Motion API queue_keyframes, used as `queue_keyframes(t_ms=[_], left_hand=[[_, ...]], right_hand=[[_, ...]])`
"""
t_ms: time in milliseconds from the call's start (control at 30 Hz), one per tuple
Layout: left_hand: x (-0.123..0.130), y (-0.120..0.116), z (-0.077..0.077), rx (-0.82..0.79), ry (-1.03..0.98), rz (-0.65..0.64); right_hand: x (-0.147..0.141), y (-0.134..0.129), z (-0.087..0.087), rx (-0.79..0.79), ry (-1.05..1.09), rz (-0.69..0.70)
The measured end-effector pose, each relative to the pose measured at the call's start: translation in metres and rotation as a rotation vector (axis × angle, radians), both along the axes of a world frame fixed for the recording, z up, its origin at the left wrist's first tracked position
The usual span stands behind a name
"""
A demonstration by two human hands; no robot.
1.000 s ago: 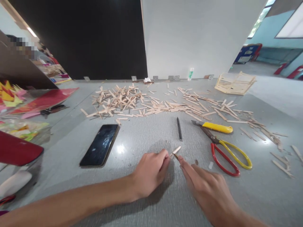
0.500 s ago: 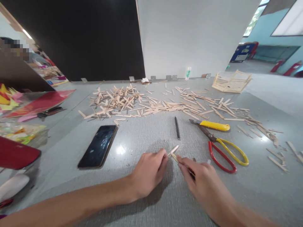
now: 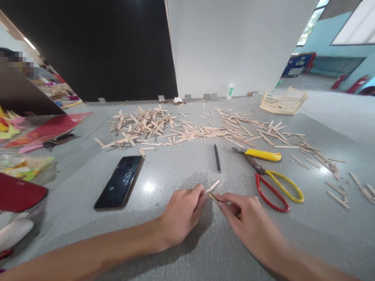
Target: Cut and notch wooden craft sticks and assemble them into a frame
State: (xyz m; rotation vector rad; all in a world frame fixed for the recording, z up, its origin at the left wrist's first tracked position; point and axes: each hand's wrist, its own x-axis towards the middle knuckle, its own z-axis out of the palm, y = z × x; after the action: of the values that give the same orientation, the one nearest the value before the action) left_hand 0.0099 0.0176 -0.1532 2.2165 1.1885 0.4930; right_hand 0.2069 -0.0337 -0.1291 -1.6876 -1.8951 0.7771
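Observation:
My left hand (image 3: pixel 184 212) is closed, pinching a small wooden stick (image 3: pixel 213 186) whose free end points up and right. My right hand (image 3: pixel 244 218) is closed on a thin, narrow piece (image 3: pixel 213 197) with a dark edge; its tip touches or nearly touches the stick. What this piece is, I cannot make out. A black pen (image 3: pixel 217 157) lies just beyond my hands. Right of it are a yellow cutter knife (image 3: pixel 263 155) and scissors (image 3: pixel 265 171) with one red and one yellow handle.
A phone (image 3: pixel 119 182) lies left of my hands. Farther back are a pile of crossed sticks (image 3: pixel 143 125), loose sticks (image 3: pixel 202 134), a glue tube (image 3: pixel 230 91) and a stick frame (image 3: pixel 283 102). A red object (image 3: pixel 20 191) stands at the left.
The narrow piece in my right hand has turned slightly and now shows a dark edge near the stick. My right fingers have shifted a little left. The whole view has moved slightly.

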Motion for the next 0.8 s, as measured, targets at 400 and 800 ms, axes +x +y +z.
queue_keyframes(t_ms=[400,800], left_hand=[[-0.001,0.000,0.008,-0.098,-0.163,0.029],[-0.001,0.006,0.009,-0.147,-0.303,0.116]], right_hand=[[-0.002,-0.004,-0.010,-0.167,0.466,-0.100],[-0.003,-0.015,-0.014,0.294,0.144,-0.034]])
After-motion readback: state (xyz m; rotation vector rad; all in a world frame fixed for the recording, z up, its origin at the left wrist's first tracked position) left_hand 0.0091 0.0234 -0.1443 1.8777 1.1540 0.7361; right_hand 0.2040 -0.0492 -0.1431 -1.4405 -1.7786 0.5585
